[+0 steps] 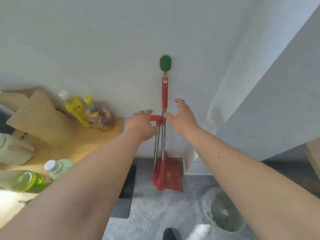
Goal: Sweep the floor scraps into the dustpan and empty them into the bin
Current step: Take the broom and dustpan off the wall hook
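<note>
Red dustpan (170, 174) upright on wall hook; left hand (140, 124) seemingly gripping its handle, right hand (181, 116) open.

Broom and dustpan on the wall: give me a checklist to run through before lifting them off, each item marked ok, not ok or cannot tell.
1. Broom hangs from the green hook: ok.
2. Left hand is closed on the red side handle: ok.
3. Right hand grips the pole: not ok, fingers open beside it.
4. Dustpan is clipped to the broom: cannot tell.
5. Bin stands within reach, lined with a bag: ok.
6. Scraps visible on the floor: cannot tell.
</note>
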The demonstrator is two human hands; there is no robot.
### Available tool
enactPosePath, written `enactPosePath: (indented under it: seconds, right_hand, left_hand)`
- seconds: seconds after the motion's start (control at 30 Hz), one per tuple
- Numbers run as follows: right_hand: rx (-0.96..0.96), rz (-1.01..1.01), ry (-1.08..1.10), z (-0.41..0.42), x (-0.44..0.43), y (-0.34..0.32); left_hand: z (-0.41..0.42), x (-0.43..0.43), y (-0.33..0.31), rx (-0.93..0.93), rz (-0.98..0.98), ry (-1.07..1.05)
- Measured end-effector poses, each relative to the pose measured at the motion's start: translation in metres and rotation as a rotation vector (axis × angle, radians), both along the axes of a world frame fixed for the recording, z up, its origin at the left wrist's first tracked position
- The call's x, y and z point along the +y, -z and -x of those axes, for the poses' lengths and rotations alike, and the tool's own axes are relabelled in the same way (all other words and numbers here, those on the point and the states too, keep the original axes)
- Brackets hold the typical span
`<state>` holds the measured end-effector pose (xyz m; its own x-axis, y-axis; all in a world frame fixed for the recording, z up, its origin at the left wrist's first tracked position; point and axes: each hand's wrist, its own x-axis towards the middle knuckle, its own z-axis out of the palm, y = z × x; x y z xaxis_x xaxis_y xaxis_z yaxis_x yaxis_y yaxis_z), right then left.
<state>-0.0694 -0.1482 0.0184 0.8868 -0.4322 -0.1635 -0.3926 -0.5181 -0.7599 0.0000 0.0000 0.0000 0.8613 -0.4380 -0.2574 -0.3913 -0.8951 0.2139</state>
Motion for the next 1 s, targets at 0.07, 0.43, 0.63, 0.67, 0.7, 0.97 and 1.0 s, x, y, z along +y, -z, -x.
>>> enactPosePath:
  seconds: [0.07, 0.43, 0.63, 0.67, 0.7, 0.97, 1.0]
  right_hand:
    - [-0.006, -0.08, 0.039, -0.024, 0.0, 0.004]
    - [-0.059, -0.006, 0.059, -0.083, -0.002, 0.043]
    - [-0.098, -0.021, 0.042, -0.078, -0.003, 0.033]
    - [-0.097, -0.023, 0.033, -0.076, -0.002, 0.031]
    - [-0.096, -0.022, 0.024, -0.073, -0.001, 0.03]
    - [-0.253, -0.158, 0.025, -0.013, 0.02, 0.017]
    - [-0.287, -0.191, 0.059, 0.002, 0.025, 0.015]
  left_hand:
    - [-0.013, -0.008, 0.012, -0.016, -0.05, 0.022]
    - [-0.042, -0.019, 0.088, -0.196, 0.015, 0.004]
    - [-0.037, -0.014, 0.087, -0.258, 0.108, -0.005]
    - [-0.034, -0.013, 0.085, -0.253, 0.109, -0.006]
    - [-0.032, -0.01, 0.084, -0.253, 0.11, -0.008]
    - [0.014, 0.007, 0.038, -0.112, 0.062, 0.02]
    - [0.025, 0.009, 0.026, -0.038, 0.04, 0.036]
